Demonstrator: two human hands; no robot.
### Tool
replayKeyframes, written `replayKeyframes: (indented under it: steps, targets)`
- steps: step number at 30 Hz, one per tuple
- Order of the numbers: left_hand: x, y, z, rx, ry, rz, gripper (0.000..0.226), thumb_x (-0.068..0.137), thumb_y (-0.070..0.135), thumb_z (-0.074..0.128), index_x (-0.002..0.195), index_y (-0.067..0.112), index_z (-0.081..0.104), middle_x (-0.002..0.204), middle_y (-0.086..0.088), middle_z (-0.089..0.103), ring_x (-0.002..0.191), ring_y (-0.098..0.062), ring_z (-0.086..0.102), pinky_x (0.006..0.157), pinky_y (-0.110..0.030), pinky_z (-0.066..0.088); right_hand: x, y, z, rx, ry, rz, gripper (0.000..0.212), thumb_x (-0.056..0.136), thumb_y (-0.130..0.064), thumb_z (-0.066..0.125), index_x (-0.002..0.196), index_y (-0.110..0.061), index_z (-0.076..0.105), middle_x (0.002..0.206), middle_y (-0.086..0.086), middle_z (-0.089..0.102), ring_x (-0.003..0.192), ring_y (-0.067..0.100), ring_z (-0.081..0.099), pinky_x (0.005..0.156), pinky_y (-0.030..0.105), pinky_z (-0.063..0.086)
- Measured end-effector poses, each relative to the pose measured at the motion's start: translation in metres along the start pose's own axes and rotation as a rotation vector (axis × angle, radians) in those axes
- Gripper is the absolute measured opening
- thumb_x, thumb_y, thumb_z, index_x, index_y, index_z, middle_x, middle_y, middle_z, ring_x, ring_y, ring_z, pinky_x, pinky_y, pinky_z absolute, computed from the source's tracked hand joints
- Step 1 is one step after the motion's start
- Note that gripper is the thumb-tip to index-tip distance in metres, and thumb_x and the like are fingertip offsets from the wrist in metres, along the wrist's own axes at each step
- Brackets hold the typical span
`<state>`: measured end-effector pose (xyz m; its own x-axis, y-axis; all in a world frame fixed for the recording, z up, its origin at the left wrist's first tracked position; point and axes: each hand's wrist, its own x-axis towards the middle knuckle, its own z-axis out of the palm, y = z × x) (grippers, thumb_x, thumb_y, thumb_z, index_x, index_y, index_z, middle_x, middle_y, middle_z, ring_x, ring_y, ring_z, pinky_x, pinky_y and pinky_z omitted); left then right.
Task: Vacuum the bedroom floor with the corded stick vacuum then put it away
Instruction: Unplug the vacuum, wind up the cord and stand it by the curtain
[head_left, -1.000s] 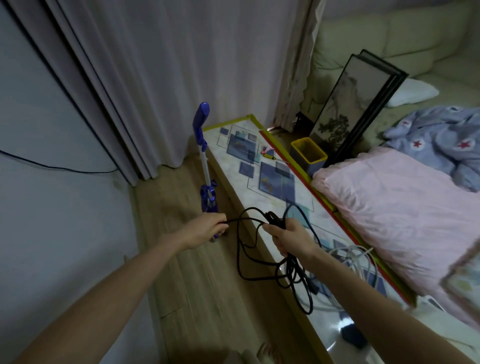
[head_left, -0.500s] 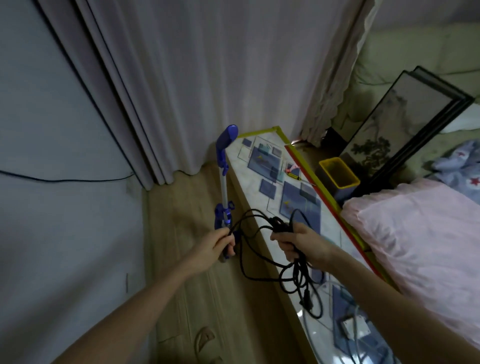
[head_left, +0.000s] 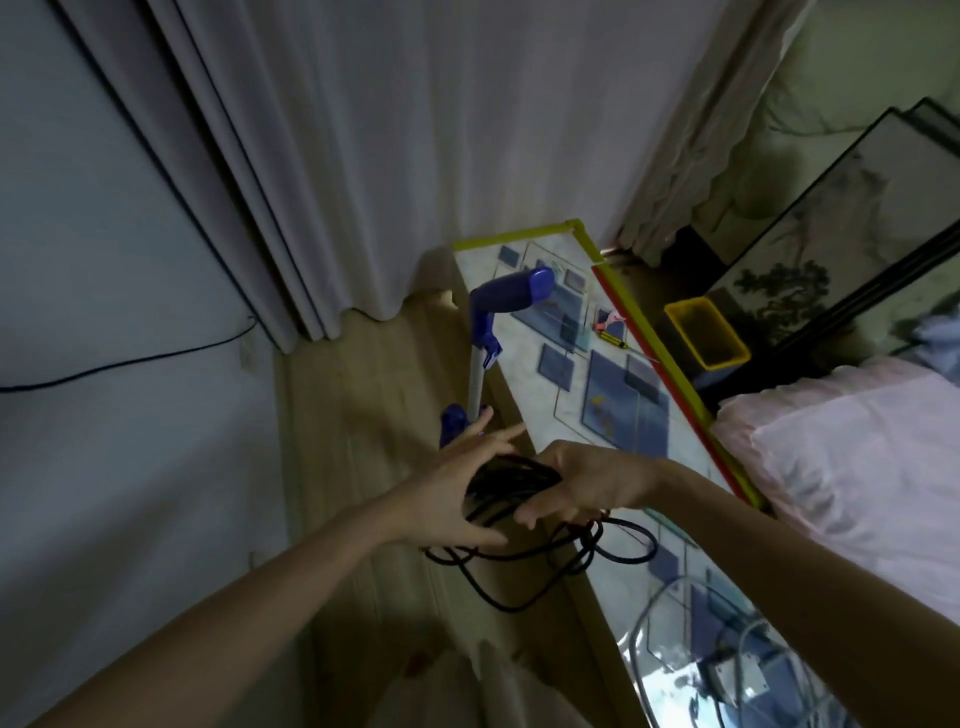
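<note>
Step in hand looks like cord handling: judging by the coil, either gathering it up to stow the vac or paying it out before plugging in; can't tell which from this alone. Right hand (head_left: 582, 486), centre frame, has its grip curled over a bundle of black cord (head_left: 511, 480), several loops bunched under the fingers. Left hand (head_left: 457, 486) sits just beside it, touching the bundle, fingers straight and spread, grip wide, holding nothing firmly; looks like it's steadying or guiding a loop. More cord hangs in slack loops below both hands, down toward the floor (head_left: 353, 441) and against the edge of the low desk (head_left: 550, 384), lower centre. Vac (head_left: 480, 364) stands near-upright just above the hands, centre frame, leaning at the desk's left edge: blue handle on top, pale thin tube, blue fitting lower down partly hidden behind the left fingers. Head and body of the vac not visible. Next move prob. needs the left hand to close on a loop and keep the turns even w/o tangling; slack loops could snag on the desk corner. Cord looks thin, limp, easy to knot.
</note>
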<state>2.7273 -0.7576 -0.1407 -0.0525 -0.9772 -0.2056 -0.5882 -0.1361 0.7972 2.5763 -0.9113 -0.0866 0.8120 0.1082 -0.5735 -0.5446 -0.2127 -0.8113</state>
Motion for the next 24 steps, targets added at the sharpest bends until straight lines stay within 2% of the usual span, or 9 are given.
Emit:
replayKeyframes:
  steps: [1,3,5,9,14,17,20,22,24]
  targets:
    - [0.002,-0.002,0.001,-0.057,0.025,-0.019,0.067,0.078,0.034,0.077,0.134,0.035,0.040,0.154,0.023,0.018,0.146,-0.009,0.020,0.109,-0.027,0.036,0.000,0.003,-0.004,0.023,-0.004,-0.020,0.021,0.090,-0.018,0.066,0.088,0.003,0.064,0.059,0.008,0.043,0.046,0.013,0.038,0.042,0.017,0.033]
    - [0.007,-0.004,0.005,-0.253,0.072,-0.086,0.038,0.085,0.024,0.071,0.118,0.027,0.053,0.121,0.006,0.059,0.112,-0.008,0.060,0.088,-0.025,0.052,0.002,0.009,-0.011,0.105,0.002,-0.095,0.014,0.089,-0.021,0.067,0.084,-0.008,0.068,0.055,0.008,0.042,0.044,0.012,0.036,0.042,0.017,0.032]
    - [0.010,0.000,0.004,-0.509,0.106,-0.182,0.023,0.089,0.016,0.067,0.110,0.022,0.059,0.098,-0.002,0.068,0.083,-0.009,0.068,0.073,-0.023,0.054,0.004,0.017,-0.016,0.210,0.045,-0.183,0.015,0.086,-0.027,0.069,0.078,-0.014,0.068,0.049,0.004,0.045,0.040,0.011,0.036,0.043,0.018,0.032]
    - [0.019,-0.007,-0.006,-0.672,0.112,-0.264,0.014,0.088,0.022,0.067,0.101,0.019,0.069,0.080,-0.001,0.071,0.081,-0.008,0.069,0.091,-0.034,0.051,0.008,0.037,-0.029,0.363,0.176,-0.251,0.032,0.079,-0.041,0.075,0.074,-0.011,0.064,0.044,0.000,0.041,0.039,0.012,0.037,0.051,0.020,0.040]
    - [0.027,-0.005,0.003,-0.766,0.092,-0.259,0.048,0.082,0.042,0.071,0.124,0.020,0.061,0.115,0.001,0.069,0.113,-0.013,0.062,0.103,-0.031,0.044,0.007,0.049,-0.029,0.478,0.168,-0.292,0.023,0.091,-0.022,0.062,0.070,-0.016,0.066,0.050,-0.005,0.043,0.043,0.009,0.038,0.054,0.022,0.044]
    - [0.026,0.002,0.020,-0.887,0.152,-0.178,0.025,0.092,0.028,0.059,0.104,0.006,0.059,0.078,0.000,0.065,0.089,-0.016,0.067,0.102,-0.034,0.046,0.009,0.054,-0.031,0.519,0.188,-0.274,0.019,0.089,-0.016,0.057,0.073,-0.006,0.059,0.048,-0.003,0.035,0.038,0.009,0.034,0.047,0.021,0.041]
    - [0.023,0.017,0.028,-1.054,0.124,-0.162,0.026,0.095,0.031,0.049,0.094,0.007,0.061,0.055,0.004,0.031,0.048,-0.009,0.038,0.065,-0.021,0.049,0.006,0.058,-0.038,0.483,0.186,-0.268,0.019,0.087,-0.015,0.061,0.073,-0.003,0.059,0.045,-0.002,0.034,0.034,0.009,0.032,0.040,0.021,0.035]
    - [0.021,0.023,0.028,-1.007,0.095,-0.239,0.036,0.093,0.040,0.048,0.081,0.009,0.060,0.051,0.004,0.024,0.042,-0.008,0.025,0.045,-0.018,0.034,0.003,0.058,-0.045,0.406,0.140,-0.250,0.018,0.085,-0.014,0.065,0.073,-0.001,0.061,0.044,-0.002,0.037,0.033,0.009,0.033,0.038,0.020,0.033]
    - [0.022,0.028,0.025,-0.880,0.126,-0.305,0.045,0.086,0.052,0.049,0.068,0.011,0.053,0.045,0.005,0.026,0.038,-0.009,0.023,0.040,-0.019,0.027,-0.001,0.053,-0.050,0.236,0.135,-0.237,0.012,0.082,-0.013,0.069,0.075,-0.004,0.066,0.043,-0.002,0.042,0.033,0.010,0.034,0.038,0.023,0.030]
